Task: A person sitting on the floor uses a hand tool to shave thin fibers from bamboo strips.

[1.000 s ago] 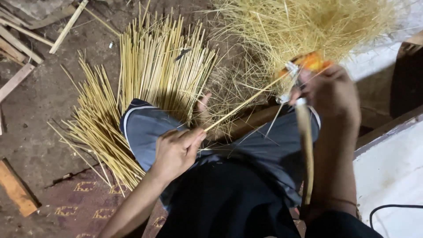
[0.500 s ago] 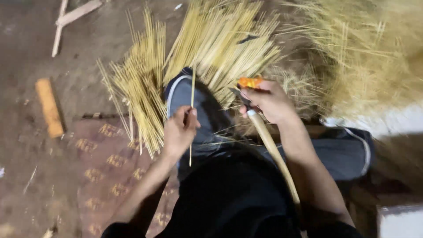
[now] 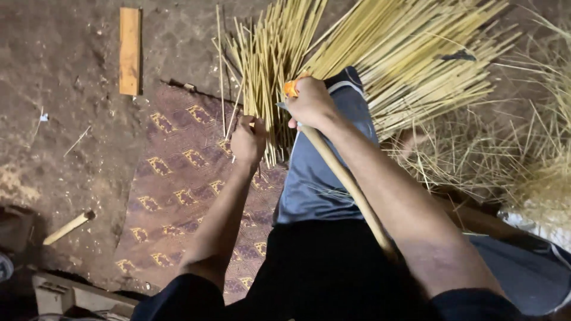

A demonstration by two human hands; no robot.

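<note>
the left hand [image 3: 248, 139] is down at the near ends of a fan of thin yellow sticks [image 3: 262, 77] that lies on the dirt floor [image 3: 65, 137], just past the edge of a patterned brown mat [image 3: 178, 196]. its fingers are curled in among the stick ends and seem to pinch one or a few of them, though how many it has hold of cannot be told from here. the right hand [image 3: 310, 104] is closed tight around an orange-handled blade [image 3: 290, 89], with only a short bit of metal showing by the thumb, and it rests over a grey cloth [image 3: 324, 172] spread on the person's knee; a long pale cane [image 3: 348, 184] runs under that hand and back along the forearm. a wider heap of the same sticks [image 3: 410, 65] spreads to the right, with loose straw-like shavings [image 3: 535, 154] beyond it. a flat wooden block [image 3: 129, 50] lies apart on the floor at the upper left and a short cut peg [image 3: 68, 227] at the lower left. the step in hand looks like setting down or sorting a stick at the pile while the blade waits. the next move probably calls for a clean single stick pulled free of its neighbours and brought to the knee with the edge kept clear of the left fingers.
</note>
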